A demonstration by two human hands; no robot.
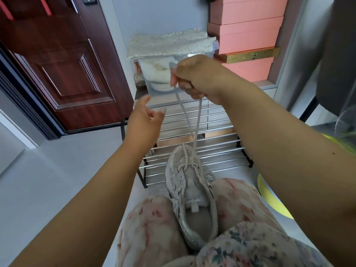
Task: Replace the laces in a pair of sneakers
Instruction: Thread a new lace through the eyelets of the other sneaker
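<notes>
**Lace drawn up from a mesh sneaker**

The right hand (pixel 194 78) curled its grip round both strands of the flat grey lace (pixel 195 128). The left hand (pixel 144 120) hung open, holding nothing. The glittery mesh sneaker (pixel 189 191) sat wedged between floral-clad knees, before a chrome-barred rack (pixel 217 149).

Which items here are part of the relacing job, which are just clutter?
In use:
sneaker wedged between the knees
lace, both strands held up by the right hand
left hand, open, holds nothing

Lying about:
rack
pink boxes
clear bin
door
</notes>
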